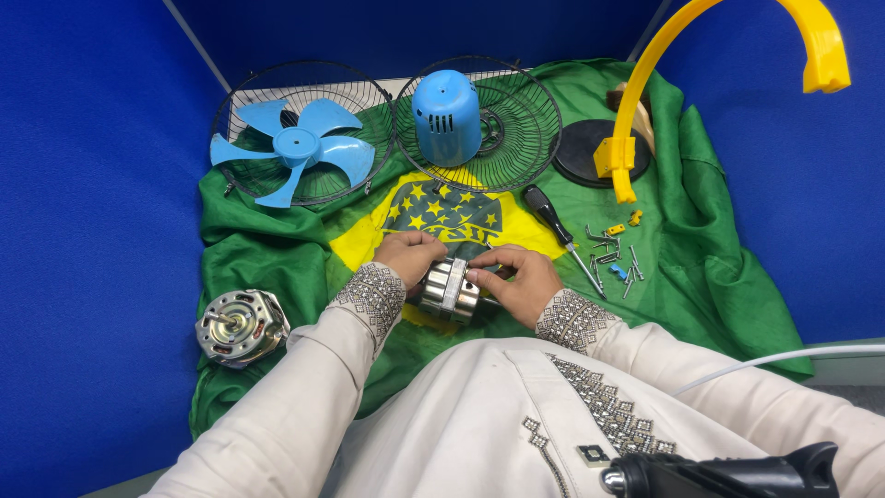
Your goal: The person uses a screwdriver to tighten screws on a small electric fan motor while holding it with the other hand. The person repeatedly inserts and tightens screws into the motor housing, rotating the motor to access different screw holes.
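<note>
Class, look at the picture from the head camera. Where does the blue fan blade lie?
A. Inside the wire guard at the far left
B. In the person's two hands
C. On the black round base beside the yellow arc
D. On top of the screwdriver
A: the blue fan blade rests inside the wire guard at the far left, while the left hand and right hand hold a metal motor part.

The motor part (452, 289) you hold is shiny, smooth metal. The cloth (719, 277) under it is soft and a bit glossy, with folds. The blue blade (293, 148) and cap (446, 116) are smooth plastic. The grilles (530, 115) are thin dark wire. The yellow arm (645, 83) is glossy plastic. Your sleeves (373, 293) are matt cloth.
</note>
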